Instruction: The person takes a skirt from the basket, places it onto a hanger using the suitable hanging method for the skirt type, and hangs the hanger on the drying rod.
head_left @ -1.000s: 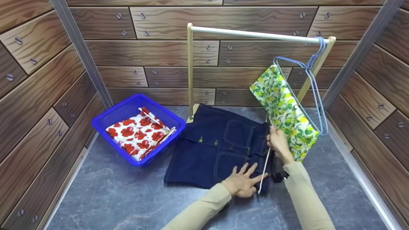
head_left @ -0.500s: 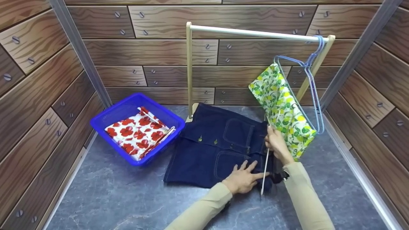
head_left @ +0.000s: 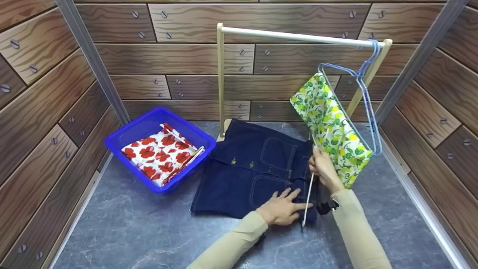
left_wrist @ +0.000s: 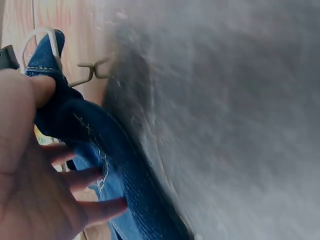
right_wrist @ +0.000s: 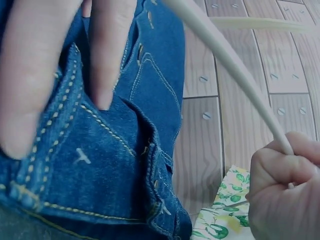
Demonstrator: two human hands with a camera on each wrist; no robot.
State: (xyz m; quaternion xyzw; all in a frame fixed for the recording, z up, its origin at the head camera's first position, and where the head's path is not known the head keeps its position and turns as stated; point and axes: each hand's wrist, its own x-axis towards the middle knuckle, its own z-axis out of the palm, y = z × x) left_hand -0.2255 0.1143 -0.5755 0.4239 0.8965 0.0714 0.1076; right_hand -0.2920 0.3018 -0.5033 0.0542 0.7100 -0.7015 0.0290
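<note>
A dark blue denim garment [head_left: 231,183] with buttons and stitched pockets lies flat on the grey surface. On its near right part rests my left hand [head_left: 282,208], fingers spread; in the left wrist view its fingers [left_wrist: 102,210] lie straight against the cloth. My right hand [head_left: 324,168] grips a thin white hanger [head_left: 309,194] over the garment's right edge. That hanger's pale bar [right_wrist: 235,70] runs into the curled right fingers in the right wrist view. The left wrist view has a white loop [left_wrist: 40,37] at a denim corner, with small clip-like wire ends nearby.
A blue basket [head_left: 130,129] at left holds a folded red-flowered white cloth [head_left: 162,155]. Behind the garment stands a rack with a metal rail [head_left: 291,35]. Blue hangers [head_left: 364,76] hang at its right end, one carrying a lemon-print cloth [head_left: 336,127]. Wood-patterned walls enclose the surface.
The white hanger's near end swings slightly right, then back left, in my right hand. My left hand stays on the denim, its thumb drawn in closer. The basket and rack stay put.
</note>
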